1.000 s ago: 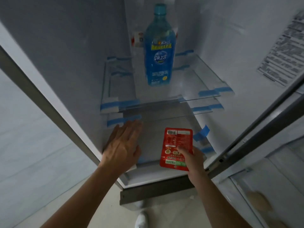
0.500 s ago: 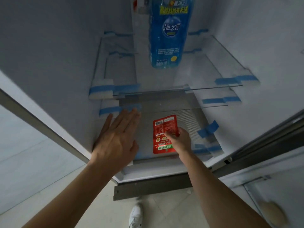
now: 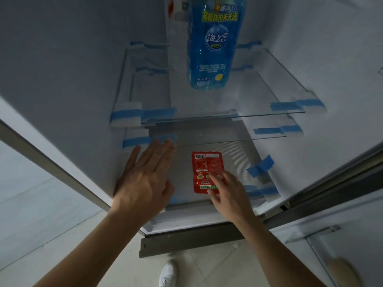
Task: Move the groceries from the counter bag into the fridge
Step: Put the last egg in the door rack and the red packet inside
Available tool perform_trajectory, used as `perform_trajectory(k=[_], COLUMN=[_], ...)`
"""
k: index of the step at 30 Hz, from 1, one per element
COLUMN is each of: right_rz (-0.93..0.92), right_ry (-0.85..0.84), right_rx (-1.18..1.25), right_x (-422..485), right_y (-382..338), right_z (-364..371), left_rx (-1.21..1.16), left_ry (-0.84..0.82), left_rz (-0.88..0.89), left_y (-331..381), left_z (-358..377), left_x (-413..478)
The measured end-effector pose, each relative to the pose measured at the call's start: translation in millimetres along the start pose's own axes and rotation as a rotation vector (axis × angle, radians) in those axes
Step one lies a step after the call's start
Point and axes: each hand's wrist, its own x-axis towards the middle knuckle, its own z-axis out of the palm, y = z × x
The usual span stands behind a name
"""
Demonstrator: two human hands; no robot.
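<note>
red packet (image 3: pixel 207 171) | right hand (image 3: pixel 229 194) fingertips resting on it | left hand (image 3: pixel 145 183) flat, empty

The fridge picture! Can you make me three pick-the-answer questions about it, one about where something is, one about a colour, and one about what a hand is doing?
1. Where does the blue bottle stand?
A. on the upper glass shelf
B. on the floor
C. in the door

2. What colour is the flat packet?
A. green
B. red
C. yellow

3. What is the left hand doing?
A. squeezing the bottle
B. holding the packet
C. spread open, holding nothing

Answers:
1 A, its base sits on the upper glass shelf.
2 B, its wrapper is red.
3 C, its fingers are spread flat, while only the right hand touches the packet.
</note>
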Motion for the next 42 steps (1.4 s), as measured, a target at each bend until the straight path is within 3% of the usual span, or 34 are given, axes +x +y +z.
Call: perform_trajectory(k=[5,26,34,42], right_rz=[-0.034,-0.017,0.046,0.106], right_ry=[-0.193,-0.265,-0.116,0.071], right_rx=[-0.065,-0.036,-0.100,-0.110], right_x=[-7.1,58.3,20.4,-30.4], right_y=[-12.0,-8.0,-25.5,-55.7], right_z=[21.2,13.7,-56.1,-135.2], left_rx=[-0.004,-0.080,-0.084,-0.153], left_ry=[0.041,0.080,-0.032,-0.006], left_rz=[0.005,-0.005,-0.036,0.003], left_y=[-0.6,-0.4,5.8,34.0], left_z=[2.5,3.4,-10.0,-32.4], left_x=[0.8,1.2,1.0,-7.8])
